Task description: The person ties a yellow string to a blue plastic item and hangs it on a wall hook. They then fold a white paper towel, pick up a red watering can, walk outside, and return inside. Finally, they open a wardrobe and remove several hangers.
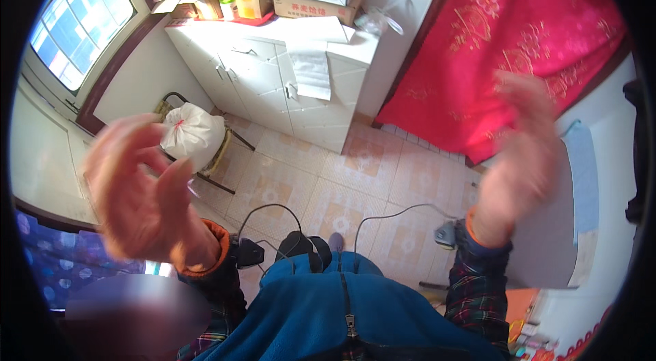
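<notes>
My left hand [143, 192] is raised at the left, blurred, with its thumb and curled fingers apart and nothing between them. Beyond its fingertips, in the picture, a tied white plastic bag [192, 133] rests on a metal-framed chair [225, 143]. At the right my right hand [525, 156] is held up in the air, more strongly blurred; I see nothing in it. Behind its fingers hangs a red embroidered curtain [476, 43]. Small dark devices with cables sit at both wrists, the left device [250, 252] and the right device [445, 235].
A white cabinet [261, 79] stands ahead, bearing cardboard boxes [315, 5], a paper sheet [310, 69] draped over its front and a clear plastic bag [382, 20]. Tiled floor [353, 171] lies before me. A grey-covered surface [543, 243] is at the right, a window [84, 18] at the left.
</notes>
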`<state>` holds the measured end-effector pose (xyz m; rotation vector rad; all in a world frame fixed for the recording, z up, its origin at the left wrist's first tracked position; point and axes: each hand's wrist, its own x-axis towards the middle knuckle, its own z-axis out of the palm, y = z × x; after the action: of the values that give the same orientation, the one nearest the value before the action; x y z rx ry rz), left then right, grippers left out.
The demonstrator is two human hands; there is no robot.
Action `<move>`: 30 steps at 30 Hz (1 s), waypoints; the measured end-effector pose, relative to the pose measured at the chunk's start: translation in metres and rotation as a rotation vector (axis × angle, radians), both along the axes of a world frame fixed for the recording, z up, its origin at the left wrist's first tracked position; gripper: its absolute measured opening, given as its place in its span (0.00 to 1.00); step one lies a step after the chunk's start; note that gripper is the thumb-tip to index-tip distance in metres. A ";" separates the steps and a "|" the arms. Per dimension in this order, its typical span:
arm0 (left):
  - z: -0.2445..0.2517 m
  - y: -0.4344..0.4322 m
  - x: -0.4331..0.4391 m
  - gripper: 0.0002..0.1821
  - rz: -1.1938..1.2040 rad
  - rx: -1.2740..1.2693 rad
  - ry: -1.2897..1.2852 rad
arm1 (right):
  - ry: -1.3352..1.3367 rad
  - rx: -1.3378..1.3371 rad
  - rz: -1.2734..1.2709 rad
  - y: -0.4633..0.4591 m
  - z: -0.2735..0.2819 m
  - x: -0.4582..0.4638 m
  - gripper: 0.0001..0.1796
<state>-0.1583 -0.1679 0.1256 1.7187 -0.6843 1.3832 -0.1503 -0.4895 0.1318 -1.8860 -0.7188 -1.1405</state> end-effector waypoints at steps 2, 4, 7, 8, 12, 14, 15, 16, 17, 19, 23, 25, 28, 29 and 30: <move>-0.023 -0.001 0.037 0.14 0.051 -0.073 0.100 | 0.320 0.167 -0.050 0.008 -0.047 0.075 0.23; -0.043 0.005 0.069 0.12 0.066 -0.100 0.259 | 0.490 0.066 -0.125 0.009 -0.091 0.148 0.25; -0.069 0.021 0.123 0.10 0.079 -0.037 0.395 | 0.533 -0.160 -0.247 0.009 -0.153 0.246 0.27; -0.079 0.026 0.141 0.10 0.075 -0.028 0.431 | 0.522 -0.130 -0.192 0.006 -0.169 0.277 0.27; -0.117 0.044 0.205 0.09 0.003 -0.026 0.625 | 0.690 -0.063 -0.227 0.002 -0.213 0.400 0.25; -0.132 0.051 0.232 0.09 -0.041 -0.035 0.720 | 0.784 -0.107 -0.312 -0.002 -0.228 0.444 0.26; -0.139 0.054 0.244 0.09 -0.051 -0.027 0.749 | 0.846 -0.138 -0.348 -0.002 -0.235 0.461 0.26; -0.144 0.057 0.257 0.08 -0.060 -0.018 0.776 | 0.899 -0.158 -0.391 -0.001 -0.241 0.474 0.26; -0.148 0.060 0.268 0.08 -0.080 -0.025 0.803 | 0.922 -0.171 -0.359 0.000 -0.247 0.482 0.26; -0.156 0.065 0.285 0.08 -0.113 -0.042 0.853 | 0.976 -0.179 -0.317 0.003 -0.256 0.492 0.26; -0.166 0.071 0.308 0.06 -0.113 -0.048 0.929 | 1.138 -0.172 -0.188 0.008 -0.257 0.495 0.26; -0.169 0.068 0.316 0.06 -0.122 -0.064 0.925 | 1.125 -0.194 -0.181 0.014 -0.252 0.494 0.26; -0.169 0.060 0.319 0.06 -0.133 -0.080 0.933 | 1.060 -0.272 -0.250 0.029 -0.243 0.485 0.27; -0.168 0.057 0.318 0.06 -0.132 -0.087 0.938 | 1.051 -0.326 -0.268 0.035 -0.238 0.480 0.27; -0.165 0.054 0.315 0.06 -0.126 -0.093 0.940 | 0.969 -0.358 -0.281 0.039 -0.231 0.471 0.25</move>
<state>0.1564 -0.1141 -0.0399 1.9400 -0.1776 0.3950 0.3211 -0.4506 -0.0996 -2.5525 -0.0976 -0.1298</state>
